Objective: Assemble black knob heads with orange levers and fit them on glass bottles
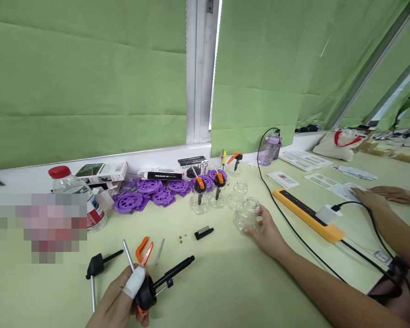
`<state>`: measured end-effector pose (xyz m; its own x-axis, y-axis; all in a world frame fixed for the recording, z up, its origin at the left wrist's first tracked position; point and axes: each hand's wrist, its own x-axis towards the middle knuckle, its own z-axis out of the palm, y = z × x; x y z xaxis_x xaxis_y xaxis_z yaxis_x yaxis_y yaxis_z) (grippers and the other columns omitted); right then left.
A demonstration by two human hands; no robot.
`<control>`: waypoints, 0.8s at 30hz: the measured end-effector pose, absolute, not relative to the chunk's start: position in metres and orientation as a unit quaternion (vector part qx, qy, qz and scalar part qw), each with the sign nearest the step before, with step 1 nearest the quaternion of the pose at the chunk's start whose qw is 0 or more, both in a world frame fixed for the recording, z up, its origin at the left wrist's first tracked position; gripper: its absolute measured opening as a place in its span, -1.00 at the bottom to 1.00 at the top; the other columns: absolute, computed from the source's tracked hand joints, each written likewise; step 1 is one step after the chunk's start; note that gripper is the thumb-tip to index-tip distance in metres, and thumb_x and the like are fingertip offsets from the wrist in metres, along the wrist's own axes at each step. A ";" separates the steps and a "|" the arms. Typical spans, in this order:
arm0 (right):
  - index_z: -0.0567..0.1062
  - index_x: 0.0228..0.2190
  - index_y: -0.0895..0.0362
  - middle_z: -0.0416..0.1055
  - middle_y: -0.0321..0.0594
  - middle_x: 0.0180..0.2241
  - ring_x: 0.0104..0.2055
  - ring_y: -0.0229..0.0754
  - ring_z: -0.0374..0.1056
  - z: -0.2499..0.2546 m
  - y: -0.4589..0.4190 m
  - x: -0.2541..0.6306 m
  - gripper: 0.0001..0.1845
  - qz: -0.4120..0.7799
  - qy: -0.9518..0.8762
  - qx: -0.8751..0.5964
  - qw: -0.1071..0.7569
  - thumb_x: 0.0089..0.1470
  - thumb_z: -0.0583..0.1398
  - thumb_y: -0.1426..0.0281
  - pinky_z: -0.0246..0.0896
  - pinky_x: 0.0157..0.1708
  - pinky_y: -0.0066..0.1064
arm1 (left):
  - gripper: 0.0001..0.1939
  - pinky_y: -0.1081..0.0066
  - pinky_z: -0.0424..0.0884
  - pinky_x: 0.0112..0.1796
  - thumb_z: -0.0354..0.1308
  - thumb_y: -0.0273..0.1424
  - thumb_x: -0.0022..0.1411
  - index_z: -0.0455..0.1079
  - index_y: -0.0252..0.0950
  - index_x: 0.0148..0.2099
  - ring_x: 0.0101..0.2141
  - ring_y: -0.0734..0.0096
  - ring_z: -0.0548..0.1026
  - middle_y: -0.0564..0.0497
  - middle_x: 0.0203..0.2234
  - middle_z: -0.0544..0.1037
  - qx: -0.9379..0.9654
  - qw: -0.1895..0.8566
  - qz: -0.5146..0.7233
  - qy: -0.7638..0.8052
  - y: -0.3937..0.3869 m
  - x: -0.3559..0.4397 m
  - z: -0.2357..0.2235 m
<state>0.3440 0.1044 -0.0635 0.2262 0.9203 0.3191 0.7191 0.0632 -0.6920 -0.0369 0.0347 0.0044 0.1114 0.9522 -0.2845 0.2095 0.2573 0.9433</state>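
My left hand (118, 294), with a white wrap on one finger, grips a black pump head (146, 294) with a metal tube, orange parts and a black stem pointing right. My right hand (268, 234) is closed around the side of a clear glass jar (248, 212) standing on the table. Another clear jar (239, 191) stands just behind it. Left of my left hand lies a second black pump part (96, 266) with a metal tube. A thin metal rod (160, 251), a black piece with a spring (204, 233) and tiny brown bits (181, 239) lie farther forward.
Behind are jars with orange-and-black pump tops (199, 200), purple plastic discs (130, 202), boxes (100, 173) and a red-capped bottle (97, 214). To the right are a yellow power strip (307, 214), its black cable, papers (331, 184) and another person's hands (372, 198).
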 end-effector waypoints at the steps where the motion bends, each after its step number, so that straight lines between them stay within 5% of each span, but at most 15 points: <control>1: -0.05 0.16 0.17 0.09 0.11 0.11 0.06 0.11 0.17 -0.060 0.103 0.342 -0.05 0.087 -0.605 -0.674 0.415 -0.13 0.24 0.06 0.25 -0.10 -0.06 | -0.58 0.43 0.37 -0.48 -0.05 0.00 0.16 0.28 -0.25 -0.46 -0.60 0.39 0.40 0.10 -0.68 0.41 0.509 0.546 0.337 0.574 0.035 -0.038 0.005; 4: -0.09 0.18 0.18 -0.02 0.18 0.16 0.17 0.23 0.00 -0.042 0.091 0.328 0.04 -0.096 -0.639 -0.624 0.440 -0.17 0.28 0.06 0.09 0.01 0.09 | -0.60 0.45 0.37 -0.48 -0.05 -0.03 0.18 0.28 -0.25 -0.43 -0.60 0.42 0.40 0.13 -0.66 0.40 0.524 0.534 0.332 0.575 0.037 -0.040 0.008; 6: 0.00 0.15 0.11 0.05 0.12 0.15 0.18 0.21 -0.02 -0.026 0.080 0.306 -0.09 -0.185 -0.717 -0.526 0.418 -0.12 0.28 0.11 -0.04 0.07 0.13 | -0.62 0.46 0.37 -0.49 -0.05 -0.05 0.19 0.28 -0.26 -0.43 -0.61 0.45 0.39 0.14 -0.68 0.39 0.539 0.526 0.326 0.572 0.039 -0.037 0.013; 11: 0.23 0.05 0.12 0.28 0.01 0.04 0.10 0.08 0.13 0.004 0.062 0.232 -0.51 -0.182 -0.915 -0.251 0.258 0.12 0.12 0.22 0.06 0.02 -0.03 | -0.61 0.47 0.35 -0.58 -0.06 -0.04 0.19 0.23 -0.26 -0.44 -0.69 0.50 0.37 0.17 -0.71 0.35 0.526 0.563 0.311 0.556 0.044 -0.012 0.029; 13: 0.26 0.03 0.24 0.41 0.01 -0.14 -0.11 -0.02 0.28 0.012 0.062 0.211 -0.60 -0.169 -0.934 -0.200 0.244 0.15 0.04 0.43 0.14 -0.09 -0.10 | -0.59 0.48 0.31 -0.64 -0.12 -0.02 0.20 0.21 -0.25 -0.43 -0.71 0.49 0.34 0.17 -0.72 0.31 0.517 0.584 0.316 0.540 0.045 -0.007 0.036; 17: 0.27 0.01 0.33 0.43 0.00 -0.35 -0.38 -0.10 0.28 0.033 0.061 0.200 -0.59 -0.100 -0.936 -0.218 0.257 0.11 -0.05 0.55 0.21 -0.32 -0.20 | -0.59 0.41 0.34 -0.51 -0.18 -0.08 0.26 0.22 -0.26 -0.45 -0.60 0.43 0.37 0.08 -0.65 0.34 0.667 0.391 0.333 0.540 0.042 -0.019 0.049; 20: 0.32 -0.05 0.23 0.44 -0.07 -0.36 -0.37 -0.17 0.29 0.056 0.053 0.207 -0.67 0.046 -0.919 -0.265 0.287 0.17 -0.05 0.53 0.22 -0.32 -0.33 | -0.52 0.25 0.37 -0.27 -0.04 0.00 0.14 0.29 -0.28 -0.10 -0.31 0.20 0.43 -0.10 -0.34 0.45 0.749 0.141 0.390 0.517 0.031 -0.033 0.052; 22: 0.36 -0.09 0.18 0.44 -0.15 -0.37 -0.36 -0.23 0.30 0.067 0.048 0.210 -0.72 0.189 -0.911 -0.243 0.273 0.18 -0.01 0.46 0.21 -0.29 -0.42 | -0.32 0.16 0.33 -0.11 0.04 0.09 0.01 0.21 -0.26 0.07 -0.15 0.06 0.40 -0.17 -0.19 0.43 0.780 0.100 0.396 0.474 0.021 -0.033 0.051; 24: 0.41 -0.15 0.15 0.42 -0.23 -0.41 -0.40 -0.28 0.28 0.071 0.045 0.210 -0.76 0.320 -0.884 -0.236 0.244 0.17 0.02 0.41 0.19 -0.33 -0.49 | -0.32 0.23 0.37 -0.17 0.12 0.05 -0.02 0.21 -0.20 0.08 -0.21 0.11 0.43 -0.13 -0.23 0.45 0.795 0.142 0.374 0.456 0.014 -0.026 0.050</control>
